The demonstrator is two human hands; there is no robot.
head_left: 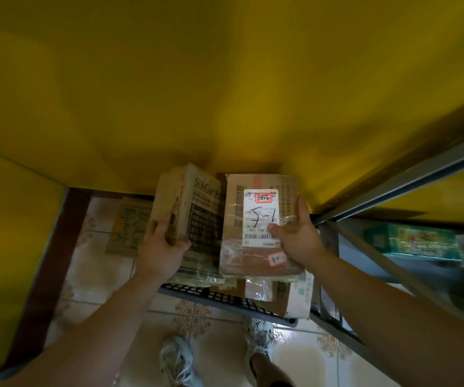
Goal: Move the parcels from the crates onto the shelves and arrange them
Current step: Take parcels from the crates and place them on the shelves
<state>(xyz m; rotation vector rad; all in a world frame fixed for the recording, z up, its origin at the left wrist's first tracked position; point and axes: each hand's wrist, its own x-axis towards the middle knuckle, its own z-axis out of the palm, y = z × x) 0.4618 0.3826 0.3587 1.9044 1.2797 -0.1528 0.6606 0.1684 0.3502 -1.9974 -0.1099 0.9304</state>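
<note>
Left hand (pixel 161 247) fingers curl round printed carton (pixel 194 202), thumb on its face; right hand (pixel 299 238) grips labelled parcel (pixel 258 219), thumb on label; I see both pkgs side by side above grey crate (pixel 225 298); shelf rack (pixel 392 188) to the right.

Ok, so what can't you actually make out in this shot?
Head view only.
Crate contents: mostly hidden by the left parcel and right parcel, held over it by the left hand and right hand.
White label small print: too blurred to read.
Green packages on the shelf: motion-blurred, running off the right edge.
Patterned box at left: partly behind the left parcel.
</note>
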